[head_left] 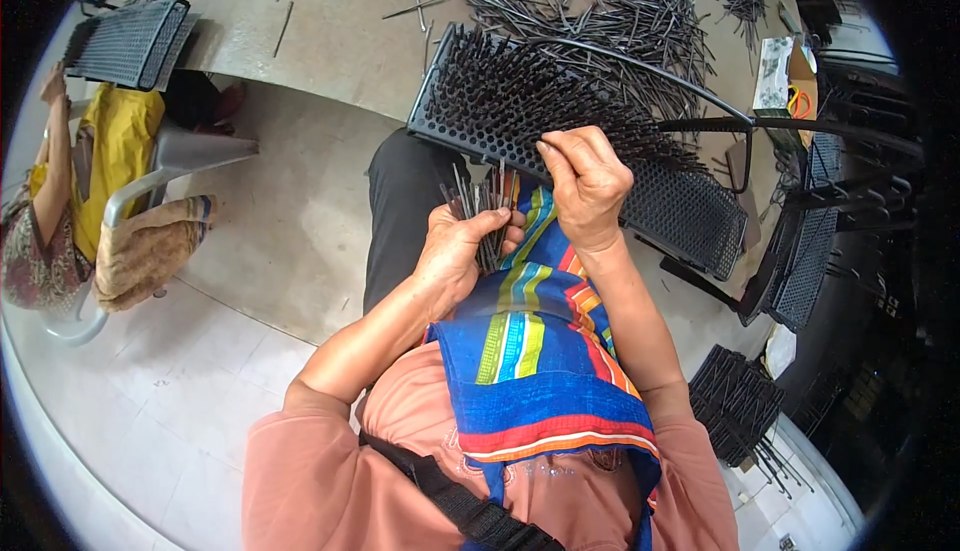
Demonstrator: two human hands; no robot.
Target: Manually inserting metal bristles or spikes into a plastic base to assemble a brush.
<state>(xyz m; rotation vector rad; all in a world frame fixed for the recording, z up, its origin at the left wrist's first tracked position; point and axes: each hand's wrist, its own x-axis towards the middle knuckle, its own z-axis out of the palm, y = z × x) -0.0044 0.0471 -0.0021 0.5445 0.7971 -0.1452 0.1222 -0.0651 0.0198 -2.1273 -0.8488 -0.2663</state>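
Observation:
My left hand (452, 253) is closed around a bunch of thin dark rods (470, 194), held upright above my lap with their ends poking out past the thumb. A black perforated rack (478, 129) leans at the table edge just beyond it. Many short dark rods (530, 81) stand in its holes, while the holes along the near left edge are bare. Over that near edge, my right hand (590, 176) has thumb and forefinger pinched together. Whatever is between those fingertips is too small to make out.
Loose dark rods (640, 21) lie heaped on the table (330, 31) behind the rack. More perforated racks (690, 213) stand to the right, near an open box (785, 76). At left, another person's arm (57, 161) reaches to a similar rack (130, 43), beside a grey chair (190, 151).

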